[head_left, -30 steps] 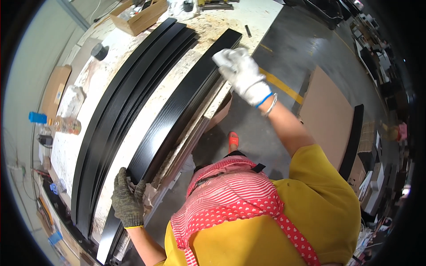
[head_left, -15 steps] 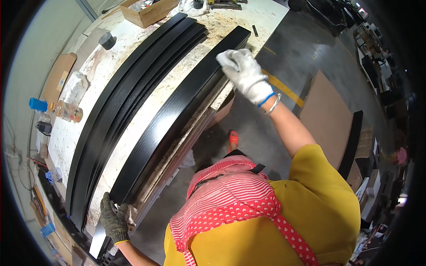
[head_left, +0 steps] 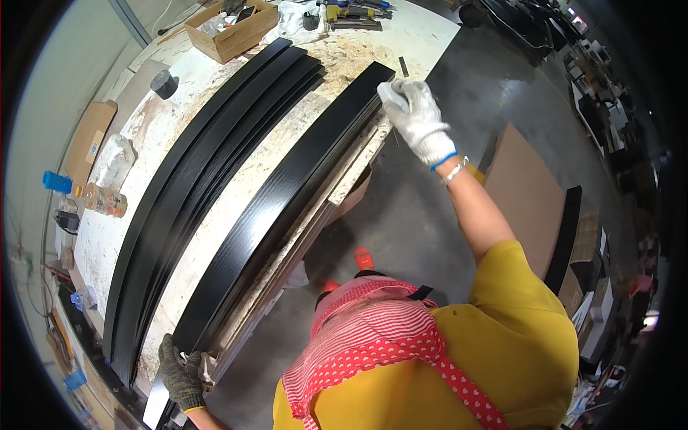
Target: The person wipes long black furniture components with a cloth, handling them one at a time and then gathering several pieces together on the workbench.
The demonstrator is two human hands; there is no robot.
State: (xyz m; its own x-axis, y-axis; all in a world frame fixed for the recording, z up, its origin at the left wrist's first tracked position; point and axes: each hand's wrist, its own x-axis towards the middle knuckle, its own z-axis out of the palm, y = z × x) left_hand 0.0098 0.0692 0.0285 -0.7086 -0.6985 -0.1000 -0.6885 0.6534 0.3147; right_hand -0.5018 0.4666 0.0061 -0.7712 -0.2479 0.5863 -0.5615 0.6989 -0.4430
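Observation:
A long black board [head_left: 269, 193] with a glossy wood-grain face lies on top of a stack along the near edge of the worktable. My left hand [head_left: 182, 374], in a dark grey-green knitted glove, grips its near end. Some crumpled whitish material [head_left: 208, 365] shows beside that hand. At the far end, my right hand [head_left: 423, 122] wears a white glove and is closed around a small white wad [head_left: 391, 97] that looks like cloth. This hand is just off the board's right edge; whether it touches the edge is hard to tell.
More black boards [head_left: 208, 165] lie stacked to the left on the stained white worktable [head_left: 430, 29]. Around them are a wooden box [head_left: 231, 36], a dark cup [head_left: 164, 84], a plastic bottle [head_left: 104, 200] and tools [head_left: 358, 14]. A large brown panel [head_left: 523, 197] stands at right.
My right hand has moved from the board's top face out past its right edge near the far end. My left hand stays at the near end. The whole view has shifted slightly.

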